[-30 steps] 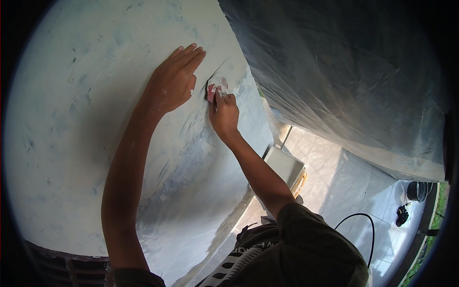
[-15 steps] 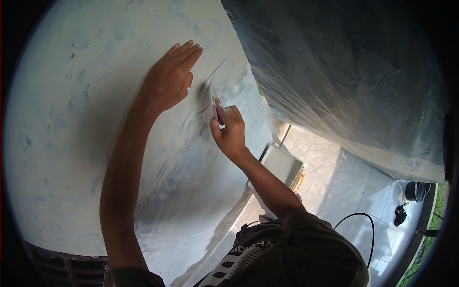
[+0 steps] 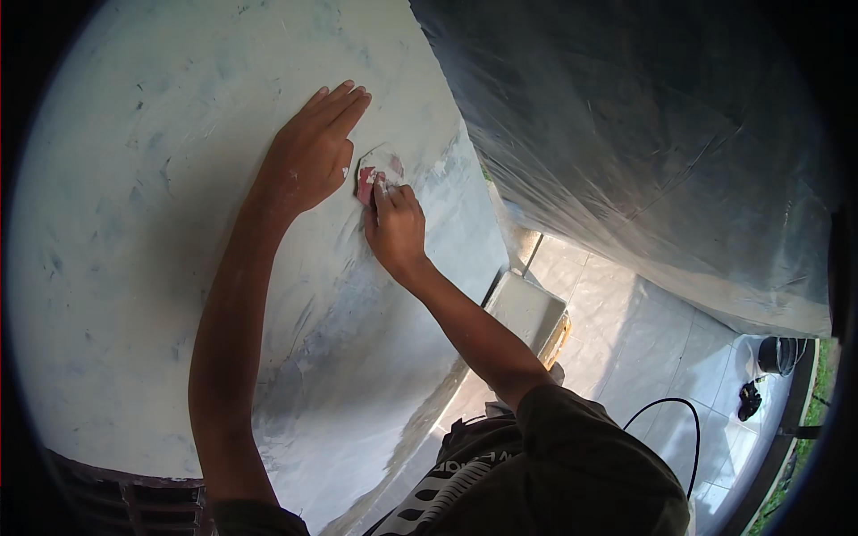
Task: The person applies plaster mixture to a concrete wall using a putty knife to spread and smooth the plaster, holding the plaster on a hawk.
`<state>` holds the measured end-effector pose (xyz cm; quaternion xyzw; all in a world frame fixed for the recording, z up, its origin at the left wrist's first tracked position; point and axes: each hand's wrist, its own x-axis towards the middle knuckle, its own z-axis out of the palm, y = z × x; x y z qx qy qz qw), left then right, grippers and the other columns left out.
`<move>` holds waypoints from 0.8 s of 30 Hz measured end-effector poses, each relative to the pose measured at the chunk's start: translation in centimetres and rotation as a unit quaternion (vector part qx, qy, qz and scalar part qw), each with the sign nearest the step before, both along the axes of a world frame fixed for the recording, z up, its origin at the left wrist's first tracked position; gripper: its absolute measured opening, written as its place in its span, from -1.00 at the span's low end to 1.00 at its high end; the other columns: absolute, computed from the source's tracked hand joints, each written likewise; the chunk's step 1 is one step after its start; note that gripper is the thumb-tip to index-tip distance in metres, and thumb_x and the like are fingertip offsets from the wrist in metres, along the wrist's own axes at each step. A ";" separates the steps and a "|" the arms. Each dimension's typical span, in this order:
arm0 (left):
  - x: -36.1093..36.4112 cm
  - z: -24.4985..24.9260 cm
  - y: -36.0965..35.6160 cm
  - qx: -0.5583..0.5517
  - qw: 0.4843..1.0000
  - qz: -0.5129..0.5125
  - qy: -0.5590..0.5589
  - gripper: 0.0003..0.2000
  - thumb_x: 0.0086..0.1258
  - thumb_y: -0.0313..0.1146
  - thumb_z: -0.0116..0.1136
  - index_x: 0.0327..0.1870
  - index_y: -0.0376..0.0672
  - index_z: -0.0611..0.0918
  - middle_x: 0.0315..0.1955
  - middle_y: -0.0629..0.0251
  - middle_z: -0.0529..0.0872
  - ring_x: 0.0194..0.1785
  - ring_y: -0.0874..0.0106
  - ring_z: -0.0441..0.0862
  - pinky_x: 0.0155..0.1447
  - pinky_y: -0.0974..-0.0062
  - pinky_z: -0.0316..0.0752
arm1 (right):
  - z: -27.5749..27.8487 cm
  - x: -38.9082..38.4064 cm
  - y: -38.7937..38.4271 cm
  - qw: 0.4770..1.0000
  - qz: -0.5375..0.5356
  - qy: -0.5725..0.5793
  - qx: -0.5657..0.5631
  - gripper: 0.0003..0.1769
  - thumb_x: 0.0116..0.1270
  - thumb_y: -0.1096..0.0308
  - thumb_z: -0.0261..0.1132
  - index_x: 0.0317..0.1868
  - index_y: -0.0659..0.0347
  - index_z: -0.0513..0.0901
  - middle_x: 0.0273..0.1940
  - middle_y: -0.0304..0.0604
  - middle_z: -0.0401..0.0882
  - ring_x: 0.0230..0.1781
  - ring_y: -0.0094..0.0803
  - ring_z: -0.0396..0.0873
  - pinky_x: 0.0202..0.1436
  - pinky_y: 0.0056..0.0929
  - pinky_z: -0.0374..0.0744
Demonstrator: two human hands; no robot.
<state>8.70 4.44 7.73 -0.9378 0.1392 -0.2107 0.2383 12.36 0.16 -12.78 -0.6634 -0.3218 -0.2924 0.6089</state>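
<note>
My left hand [image 3: 308, 156] lies against the pale, blotchy wall [image 3: 179, 295], fingers stretched out and together, with a white smear near the thumb. Just to its right, my right hand [image 3: 396, 228] pinches a reddish putty scraper [image 3: 366, 181] by its near edge. White putty covers much of the scraper's face, and its broad end is close to the wall surface. Bluish-grey streaks and patches mark the wall around and below both hands.
Translucent plastic sheeting [image 3: 643, 152] hangs along the right. Below it, a pale rectangular tray [image 3: 527, 308] sits by the wall above the tiled floor [image 3: 617, 357]. A black bucket [image 3: 776, 355] and a dark cable [image 3: 695, 429] are farther right. Brown slatted openings [image 3: 134, 505] are at lower left.
My right hand has moved left toward my left hand, and the scraper has turned so its putty-covered face shows. My left hand has shifted only slightly.
</note>
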 end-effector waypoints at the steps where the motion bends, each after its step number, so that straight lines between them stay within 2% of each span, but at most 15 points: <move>1: 0.0 0.0 0.0 -0.001 1.000 -0.002 -0.001 -0.41 0.20 -0.72 -0.10 0.35 -0.32 0.46 0.33 0.08 0.53 0.48 0.21 0.36 0.59 0.19 0.22 | -0.1 -1.1 -0.1 1.000 0.009 -0.004 0.005 -0.46 0.09 0.54 0.37 0.14 0.52 0.59 -0.31 0.01 0.59 -0.15 -0.08 0.53 -0.11 -0.18 0.58; 6: 0.0 -0.2 -0.1 -0.001 1.000 -0.004 -0.006 -0.41 0.21 -0.72 -0.11 0.35 -0.32 0.46 0.33 0.08 0.53 0.48 0.20 0.36 0.59 0.19 0.22 | -1.1 -6.9 -2.3 0.996 0.084 0.020 -0.003 -0.59 0.14 0.51 0.34 0.03 0.46 0.64 -0.24 0.01 0.60 -0.07 -0.09 0.54 -0.06 -0.16 0.57; 8: -0.1 -0.1 0.0 0.009 1.000 -0.005 -0.008 -0.41 0.21 -0.73 -0.12 0.36 -0.32 0.46 0.33 0.08 0.53 0.48 0.20 0.37 0.59 0.19 0.22 | -1.2 -8.6 -4.3 0.982 0.184 0.030 0.041 -0.51 0.14 0.58 0.32 0.14 0.50 0.60 -0.31 -0.02 0.56 -0.23 -0.15 0.51 -0.20 -0.25 0.59; 9: -0.3 0.0 0.0 0.009 1.000 -0.003 -0.007 -0.41 0.21 -0.73 -0.12 0.36 -0.32 0.46 0.33 0.08 0.53 0.48 0.20 0.37 0.59 0.19 0.22 | -1.2 -8.3 -4.9 0.981 0.186 0.031 0.041 -0.51 0.14 0.58 0.32 0.14 0.50 0.60 -0.31 -0.02 0.56 -0.23 -0.15 0.51 -0.20 -0.25 0.59; 11: -0.8 0.1 0.0 0.015 1.000 -0.002 -0.015 -0.41 0.22 -0.73 -0.12 0.36 -0.31 0.46 0.33 0.08 0.53 0.48 0.20 0.36 0.60 0.19 0.22 | -1.2 -6.2 -6.0 0.977 0.177 0.007 0.121 -0.53 0.17 0.62 0.28 0.15 0.46 0.62 -0.34 -0.07 0.54 -0.29 -0.22 0.49 -0.26 -0.30 0.55; 13: -1.2 0.1 0.1 0.012 1.000 0.002 -0.014 -0.41 0.22 -0.73 -0.11 0.36 -0.31 0.46 0.33 0.08 0.53 0.48 0.20 0.37 0.60 0.19 0.22 | -0.8 -1.8 -6.0 0.989 0.101 0.044 0.099 -0.54 0.20 0.64 0.26 0.16 0.41 0.64 -0.36 -0.10 0.51 -0.30 -0.26 0.46 -0.24 -0.33 0.53; 15: -1.5 0.2 0.1 0.013 1.000 0.003 -0.014 -0.42 0.22 -0.73 -0.11 0.36 -0.31 0.46 0.33 0.08 0.53 0.48 0.21 0.37 0.60 0.20 0.22 | -1.5 2.9 -4.1 0.996 -0.009 0.029 0.085 -0.53 0.20 0.65 0.27 0.16 0.37 0.64 -0.37 -0.07 0.51 -0.28 -0.20 0.47 -0.19 -0.29 0.53; 18: -1.6 0.0 0.1 0.003 1.000 0.007 -0.007 -0.42 0.22 -0.73 -0.10 0.36 -0.32 0.46 0.33 0.08 0.53 0.48 0.21 0.37 0.60 0.21 0.22 | -1.9 5.8 -1.6 0.997 -0.058 0.008 0.047 -0.56 0.18 0.63 0.29 0.13 0.41 0.64 -0.31 -0.03 0.57 -0.23 -0.11 0.50 -0.11 -0.24 0.55; 19: -1.6 -0.2 0.1 0.012 1.000 0.009 -0.008 -0.42 0.22 -0.73 -0.10 0.35 -0.32 0.46 0.33 0.07 0.53 0.48 0.21 0.37 0.60 0.21 0.22 | -2.2 5.4 -1.0 0.997 -0.058 0.009 0.048 -0.56 0.18 0.63 0.29 0.13 0.41 0.64 -0.31 -0.03 0.57 -0.23 -0.11 0.50 -0.11 -0.24 0.55; 22: -1.4 -0.3 0.3 0.013 1.000 0.007 -0.006 -0.42 0.22 -0.73 -0.11 0.35 -0.32 0.46 0.33 0.07 0.53 0.47 0.21 0.38 0.60 0.21 0.22 | -3.0 2.4 0.7 0.999 -0.013 -0.001 0.038 -0.50 0.08 0.55 0.34 0.11 0.44 0.64 -0.11 0.02 0.63 -0.08 -0.04 0.52 0.02 -0.14 0.54; 24: -1.3 -0.5 0.3 0.003 1.000 0.002 -0.004 -0.43 0.22 -0.73 -0.11 0.35 -0.32 0.47 0.33 0.07 0.53 0.47 0.21 0.38 0.60 0.20 0.22 | -4.0 -0.9 1.0 1.000 0.014 -0.005 0.027 -0.51 0.09 0.51 0.34 0.10 0.43 0.64 -0.17 0.01 0.60 -0.03 -0.07 0.52 0.05 -0.14 0.52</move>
